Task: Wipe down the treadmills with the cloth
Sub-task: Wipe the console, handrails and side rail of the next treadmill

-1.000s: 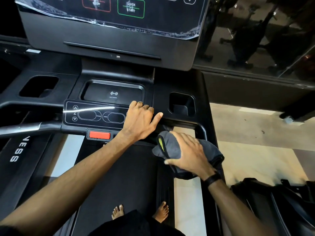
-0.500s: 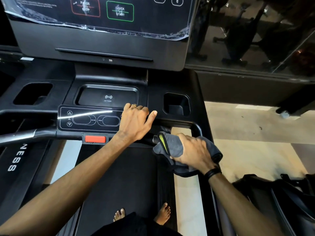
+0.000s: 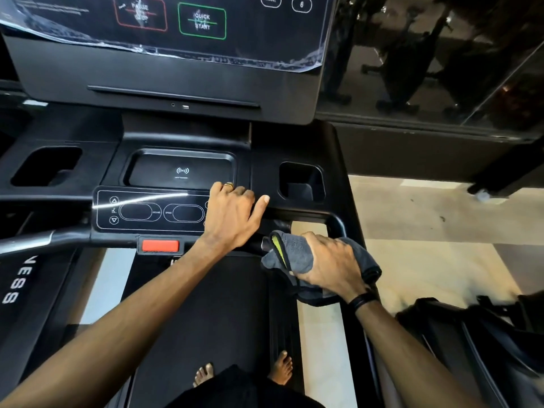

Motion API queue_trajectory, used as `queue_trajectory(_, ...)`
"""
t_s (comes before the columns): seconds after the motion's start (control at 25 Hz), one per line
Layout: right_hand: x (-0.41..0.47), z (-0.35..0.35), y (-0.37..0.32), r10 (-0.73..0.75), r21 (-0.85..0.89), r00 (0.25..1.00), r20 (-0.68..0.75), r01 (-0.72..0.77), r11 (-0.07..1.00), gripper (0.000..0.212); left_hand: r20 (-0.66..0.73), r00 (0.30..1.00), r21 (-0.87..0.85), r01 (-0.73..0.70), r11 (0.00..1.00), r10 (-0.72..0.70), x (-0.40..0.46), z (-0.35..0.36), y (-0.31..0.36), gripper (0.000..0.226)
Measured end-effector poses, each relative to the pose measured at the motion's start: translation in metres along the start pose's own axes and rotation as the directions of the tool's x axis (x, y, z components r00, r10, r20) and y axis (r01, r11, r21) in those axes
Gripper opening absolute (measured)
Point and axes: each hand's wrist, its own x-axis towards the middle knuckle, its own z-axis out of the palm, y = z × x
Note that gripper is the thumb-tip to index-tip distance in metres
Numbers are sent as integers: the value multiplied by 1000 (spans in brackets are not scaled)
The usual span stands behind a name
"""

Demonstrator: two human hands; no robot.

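Two bare feet (image 3: 206,375) stand on the treadmill belt (image 3: 200,313). Further up, the right hand (image 3: 329,265) has its fingers curled round a grey cloth (image 3: 294,251), which seems wrapped over the right handlebar, though the bar itself is hidden. Just beside it, the left hand (image 3: 232,213) rests on the button panel (image 3: 147,210), fingers bent over its far edge. Beyond stands the screen (image 3: 176,25).

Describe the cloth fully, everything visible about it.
The cloth is dark grey, soft and towel-like, with a yellow-green strip along one edge. It is bunched and folded, draped over the treadmill's right handlebar just below the console. The right hand grips it from above, fingers curled around it; loose folds hang beneath the hand and wrist.
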Motion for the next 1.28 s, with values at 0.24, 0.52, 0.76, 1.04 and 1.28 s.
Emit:
queue_trajectory(0.24,-4,7,0,-5,-22,999,-50,4,1000,70,40,999,15,-23,1000,23,0,-1,-3,66)
queue_trajectory(0.52,7,17,-23,-44,-45,989,-139,38,998,70,109,991,-91,-67,994,77,6,-8,-10,78)
queue_trajectory(0.76,33,20,-91,-11,-77,985,-175,-3,997,57,126,986,-53,-101,993,107,8,-6,-8,83)
queue_trajectory(1.04,14,22,-62,-5,0,982,-190,5,1000,74,131,977,-74,-158,985,167,5,-10,-16,86)
queue_trajectory(1.28,-34,9,-14,47,159,982,-184,-17,987,65,169,962,-104,-198,975,214,3,-16,-21,88)
